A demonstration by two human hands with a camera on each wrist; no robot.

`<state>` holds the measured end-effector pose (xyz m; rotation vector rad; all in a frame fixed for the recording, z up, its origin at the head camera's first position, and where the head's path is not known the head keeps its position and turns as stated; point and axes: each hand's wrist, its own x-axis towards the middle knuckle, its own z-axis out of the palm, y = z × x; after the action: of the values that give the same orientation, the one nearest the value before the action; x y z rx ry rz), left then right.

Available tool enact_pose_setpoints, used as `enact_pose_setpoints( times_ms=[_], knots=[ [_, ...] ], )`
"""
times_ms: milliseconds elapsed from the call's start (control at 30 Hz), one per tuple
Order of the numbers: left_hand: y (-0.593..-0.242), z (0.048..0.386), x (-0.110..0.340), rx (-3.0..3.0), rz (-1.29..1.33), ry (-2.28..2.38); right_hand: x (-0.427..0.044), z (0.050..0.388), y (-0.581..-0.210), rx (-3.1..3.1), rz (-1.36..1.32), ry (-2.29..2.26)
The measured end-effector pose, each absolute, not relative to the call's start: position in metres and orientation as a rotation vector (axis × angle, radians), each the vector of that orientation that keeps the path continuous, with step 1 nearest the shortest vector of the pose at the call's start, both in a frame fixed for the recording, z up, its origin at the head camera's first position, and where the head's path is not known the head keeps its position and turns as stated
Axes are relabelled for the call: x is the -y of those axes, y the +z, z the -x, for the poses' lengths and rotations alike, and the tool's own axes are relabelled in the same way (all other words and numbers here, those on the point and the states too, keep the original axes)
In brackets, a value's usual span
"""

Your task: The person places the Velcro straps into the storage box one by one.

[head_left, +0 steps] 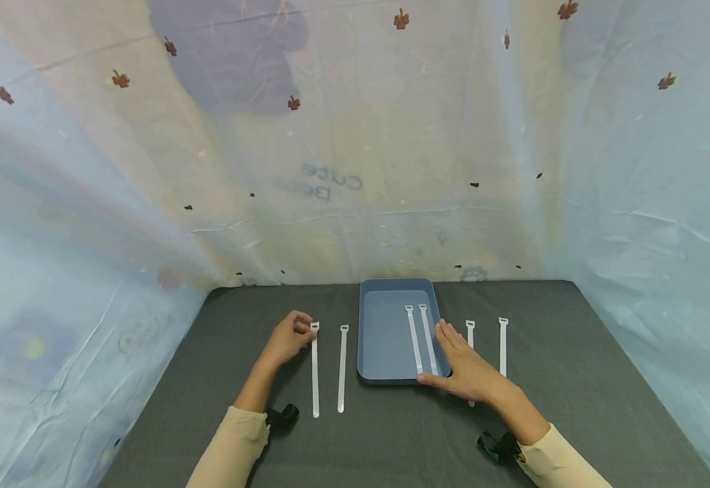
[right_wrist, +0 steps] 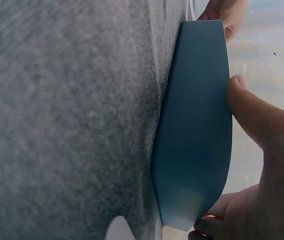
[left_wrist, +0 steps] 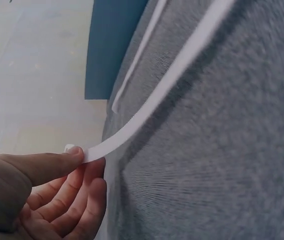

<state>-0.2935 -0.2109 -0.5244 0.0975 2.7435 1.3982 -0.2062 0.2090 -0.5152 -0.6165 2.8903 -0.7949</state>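
With thumb and fingertips, my left hand (head_left: 287,339) pinches the slotted end of a flat white cable tie (head_left: 314,379). In the left wrist view this cable tie (left_wrist: 146,110) bends upward from the cloth to the fingers. A second cable tie (head_left: 343,369) lies just right of it. My right hand (head_left: 464,373) touches the near right corner of a blue-grey tray (head_left: 385,339), thumb on the front rim and straight fingers along the right side. Inside the tray, two cable ties (head_left: 413,339) lie side by side, their lower ends near the thumb.
Right of the tray lie two more cable ties (head_left: 503,346), partly covered by the right hand and forearm. Dark grey cloth (head_left: 379,440) covers the table. A patterned curtain (head_left: 355,237) stands behind and at both sides. Black straps (head_left: 283,419) sit at the wrists.
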Motion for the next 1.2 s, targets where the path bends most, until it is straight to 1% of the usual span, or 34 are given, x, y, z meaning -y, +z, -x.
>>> enact_pose_setpoints(
  times_ms=[333, 1000, 1200],
  knots=[
    [-0.509, 0.291, 0.207, -2.693, -0.117, 1.511, -0.209, 0.207, -0.515, -2.89, 0.61, -0.793],
    [-0.475, 0.279, 0.19, -2.515, -0.313, 1.709, -0.21, 0.207, -0.516, -2.893, 0.621, -0.795],
    [-0.458, 0.277, 0.177, -2.493, -0.361, 1.725, -0.209, 0.207, -0.516, -2.89, 0.617, -0.795]
  ],
)
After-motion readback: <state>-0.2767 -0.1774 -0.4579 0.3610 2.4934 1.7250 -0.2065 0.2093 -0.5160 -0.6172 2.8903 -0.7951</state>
